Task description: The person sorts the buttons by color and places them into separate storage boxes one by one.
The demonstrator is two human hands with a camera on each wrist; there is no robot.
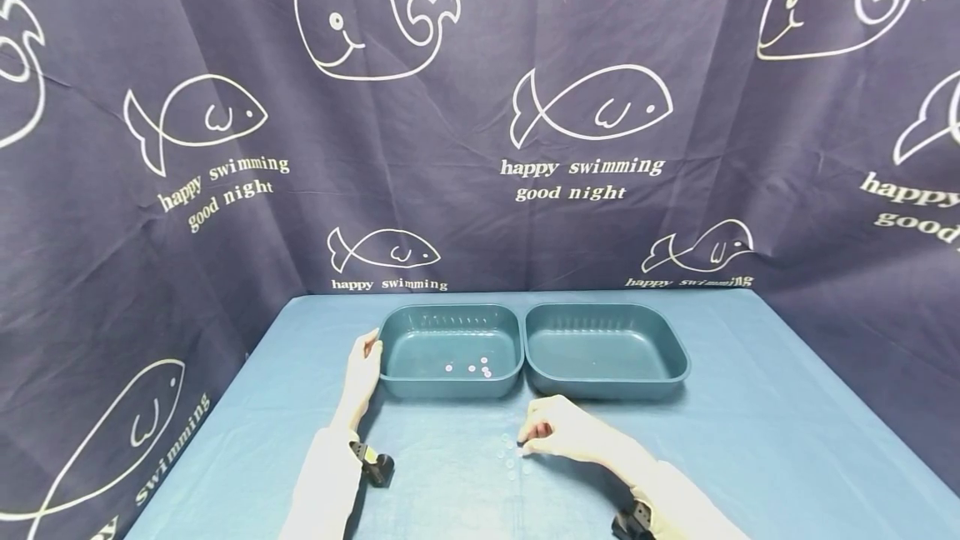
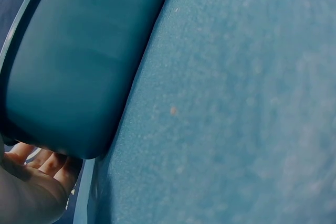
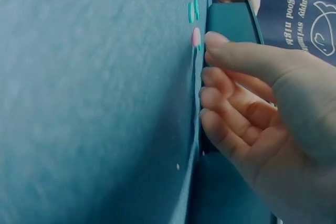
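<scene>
Teal, rounded-rectangular, glossy tray [image 1: 450,388] on the left: left hand [image 1: 362,369] grips its left end, fingers curled against the outer wall. Several small round pink discs [image 1: 448,368] lie on that tray's floor, toward the front right. Matching teal tray [image 1: 607,391] stands just beside it on the right.

Right hand [image 1: 562,432] is low over the light-blue cloth-covered table [image 1: 757,440], in front of the trays; fingers bent, thumb close to index. One small pink disc [image 3: 196,36] is right at the thumb tip; can't tell if pinched or just beside. Small round green discs [image 3: 191,12] lie scattered on the cloth near these fingertips, looking pale from the head view. Dark blue curtain [image 1: 480,227] with white whale and fish outlines behind.
</scene>
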